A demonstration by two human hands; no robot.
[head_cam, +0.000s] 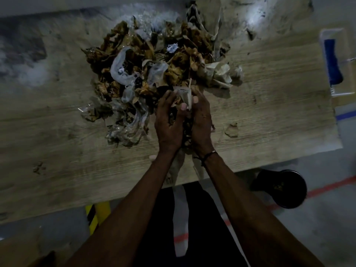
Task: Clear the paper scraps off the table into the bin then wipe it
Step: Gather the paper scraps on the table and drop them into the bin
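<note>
A big heap of brown paper scraps (146, 60) mixed with clear plastic wrap lies on the middle of the wooden table (57, 132). My left hand (167, 122) and my right hand (201, 120) are cupped together at the heap's near edge, and between them they grip a bunch of scraps (184, 97) with a pale folded piece on top. A single brown scrap (232, 130) lies to the right of my hands. The black round bin (283, 187) stands on the floor below the table's near right edge.
A white tray holding a blue object (333, 60) sits at the table's right end. Small crumbs (38, 167) dot the near left of the table. Yellow-black tape (96, 214) and red floor lines (327, 186) run under the table edge.
</note>
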